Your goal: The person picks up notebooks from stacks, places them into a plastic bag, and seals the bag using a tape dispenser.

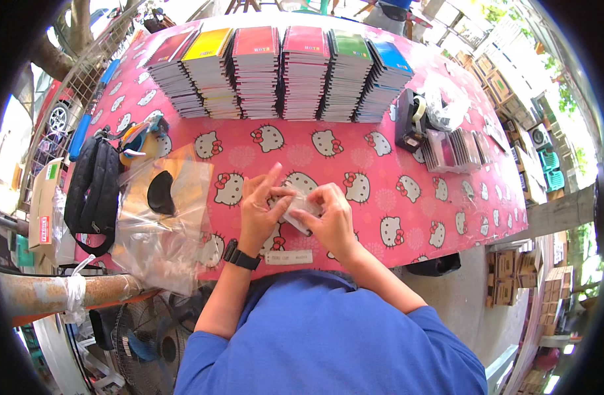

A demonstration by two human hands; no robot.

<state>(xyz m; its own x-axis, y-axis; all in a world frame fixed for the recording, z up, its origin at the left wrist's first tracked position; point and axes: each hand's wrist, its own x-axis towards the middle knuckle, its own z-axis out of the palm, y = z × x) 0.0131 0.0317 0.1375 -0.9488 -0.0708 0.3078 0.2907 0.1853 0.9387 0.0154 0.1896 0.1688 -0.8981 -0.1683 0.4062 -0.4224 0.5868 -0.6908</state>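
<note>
Between my two hands is a small, pale packet (300,220) that looks wrapped in clear plastic; its contents cannot be made out. My right hand (333,220) pinches it from the right, thumb on its near side and fingers curled over the top. On the other side, my left hand (259,210) holds the packet's left edge with the thumb, while one finger points up and away. A black watch (241,255) is on my left wrist. Just below the hands, a white printed strip (289,257) lies on the pink patterned tablecloth (381,191).
Several tall stacks of spiral notebooks (256,72) line the far side. At right are a black tape dispenser (411,122) and plastic-wrapped packs (447,151). To the left lie clear plastic bags (164,230), a black curved piece (161,193) and a black bag (93,187).
</note>
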